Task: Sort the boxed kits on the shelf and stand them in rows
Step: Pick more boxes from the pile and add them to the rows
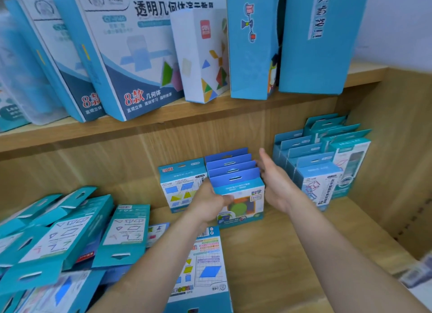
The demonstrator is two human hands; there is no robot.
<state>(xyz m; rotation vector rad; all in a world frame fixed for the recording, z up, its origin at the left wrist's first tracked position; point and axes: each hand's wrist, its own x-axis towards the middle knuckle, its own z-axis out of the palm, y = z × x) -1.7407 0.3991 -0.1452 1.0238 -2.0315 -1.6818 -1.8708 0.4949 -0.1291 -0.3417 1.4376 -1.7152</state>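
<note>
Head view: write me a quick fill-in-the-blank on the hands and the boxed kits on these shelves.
1. The left hand and right hand flank a standing row of ____ blue-tabbed kits.
2. The right hand lies open against that row's ____ side.
3. On the lower shelf, the unsorted kits lie heaped at the ____ end.
4. The large 8款 box sits on the ____ shelf.
Missing words: four; right; left; upper.

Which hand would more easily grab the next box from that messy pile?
Probably the left hand, though it grips the front kit: the toppled kits lie on its side. The right hand is flat beside the standing row, farther off.
</note>
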